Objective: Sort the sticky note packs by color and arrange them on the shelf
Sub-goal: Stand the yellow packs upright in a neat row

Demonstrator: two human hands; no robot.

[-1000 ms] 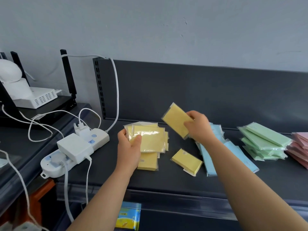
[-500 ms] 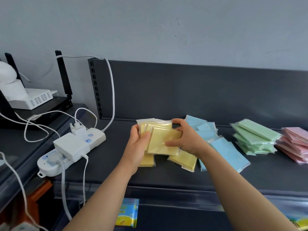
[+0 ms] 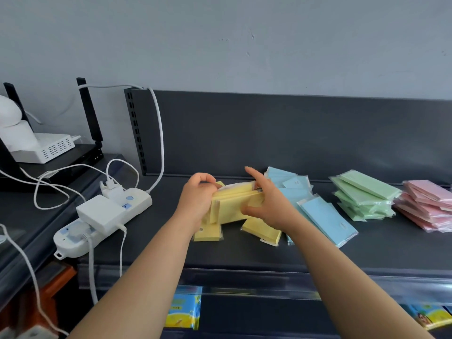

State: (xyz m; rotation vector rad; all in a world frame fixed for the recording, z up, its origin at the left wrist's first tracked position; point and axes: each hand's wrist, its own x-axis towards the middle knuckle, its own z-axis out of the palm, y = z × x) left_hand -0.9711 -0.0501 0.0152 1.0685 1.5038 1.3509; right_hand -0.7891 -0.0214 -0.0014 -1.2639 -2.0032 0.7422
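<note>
Sorting by colour, late stage. Four colour groups are lying on the dark shelf [image 3: 244, 255]. The green stack [image 3: 364, 194] and the pink stack [image 3: 428, 204] are sitting heaped at the right and appear finished apart from tidying. The blue packs [image 3: 325, 216] are lying fanned and loosely overlapped beside them. The yellow group is being gathered: the left hand [image 3: 198, 199] and the right hand [image 3: 269, 204] are both grasping the yellow bundle [image 3: 234, 206], which is standing on edge just above the shelf. The left fingers are curling over its left end, and the right thumb and fingers are pinching its right end. Two more are lying flat below: the left yellow pack [image 3: 208, 234] by the left wrist and the right yellow pack [image 3: 261, 231] under the right palm. Judged remaining: adding these two, setting the bundle down, and straightening the blue. A white power strip [image 3: 102, 216] is lying to the left of the yellow group.
</note>
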